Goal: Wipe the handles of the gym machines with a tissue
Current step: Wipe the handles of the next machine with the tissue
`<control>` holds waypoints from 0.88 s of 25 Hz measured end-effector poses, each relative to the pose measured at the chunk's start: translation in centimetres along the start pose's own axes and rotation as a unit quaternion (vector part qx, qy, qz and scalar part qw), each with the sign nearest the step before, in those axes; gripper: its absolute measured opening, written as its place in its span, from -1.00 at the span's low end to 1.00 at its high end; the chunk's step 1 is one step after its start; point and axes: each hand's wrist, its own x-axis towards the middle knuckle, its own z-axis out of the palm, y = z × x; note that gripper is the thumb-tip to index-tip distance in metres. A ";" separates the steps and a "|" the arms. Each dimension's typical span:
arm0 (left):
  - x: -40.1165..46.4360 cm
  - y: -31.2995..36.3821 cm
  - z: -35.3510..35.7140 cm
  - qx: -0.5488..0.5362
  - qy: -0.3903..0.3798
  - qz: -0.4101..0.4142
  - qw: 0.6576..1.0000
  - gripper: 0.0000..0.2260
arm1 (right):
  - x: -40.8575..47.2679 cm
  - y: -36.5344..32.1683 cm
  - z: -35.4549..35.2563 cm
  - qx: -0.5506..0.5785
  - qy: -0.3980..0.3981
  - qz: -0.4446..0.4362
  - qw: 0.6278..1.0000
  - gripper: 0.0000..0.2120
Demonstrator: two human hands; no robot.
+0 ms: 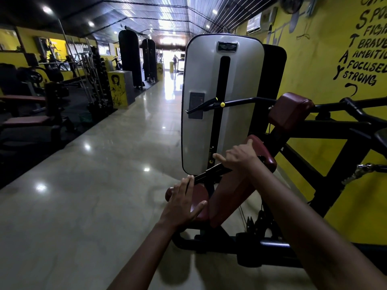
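At the foot of the grey-shrouded machine (219, 97), the right hand (238, 158) curls over a black handle bar (211, 170); the left hand (184, 204), fingers straight, touches its near end. No tissue shows. The bar looks rigid and fixed, best wiped gripping along its length.

A smooth, faintly glossy silver-grey panel (205, 80), seemingly plastic or painted metal, is seen on the machine's weight stack cover. The frame (326, 130) is made of black-painted metal tube with a dull sheen. The pads (291, 109) are covered in maroon padded vinyl, smooth and slightly shiny. The near handle (211, 171) is finished in matt black. The floor (94, 164) is laid in polished pale tile, by which ceiling lights are mirrored. The wall (318, 65) is coated in flat yellow paint with black lettering. The ceiling (159, 15) is clad in glossy ribbed strips.
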 end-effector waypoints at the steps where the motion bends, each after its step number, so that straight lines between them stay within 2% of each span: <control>1: 0.0 0.0 0.0 -0.002 0.002 0.000 1.000 -0.12 | -0.1 0.6 0.0 0.004 0.007 0.016 1.000 -0.34; 4: -0.1 0.0 0.0 -0.007 0.004 0.001 1.000 -0.12 | -0.1 1.9 0.6 0.091 0.050 0.040 0.994 -0.58; 6: -0.1 0.1 0.0 -0.008 0.005 -0.002 1.000 -0.12 | -0.2 2.1 1.1 0.157 0.112 -0.006 0.981 -0.82; 8: -0.2 0.2 -0.1 -0.002 0.004 -0.002 1.000 -0.11 | -0.5 1.9 1.5 0.161 0.183 -0.087 0.966 -0.94; 11: -0.3 0.4 -0.3 0.003 -0.006 -0.001 1.000 -0.08 | -1.1 2.8 1.9 0.199 0.209 -0.193 0.938 -0.92; 14: -0.3 0.7 -0.4 0.005 0.002 0.004 1.000 -0.08 | -0.8 5.2 1.9 0.268 0.203 -0.186 0.923 -0.93; 18: -0.7 0.8 -1.1 0.009 0.016 0.005 1.000 -0.09 | 1.0 7.8 1.3 0.312 0.244 -0.167 0.903 -0.91; 22: -0.3 1.6 -0.7 0.018 0.029 -0.038 0.999 -0.19 | 5.1 8.8 0.1 0.327 0.274 -0.222 0.877 -0.90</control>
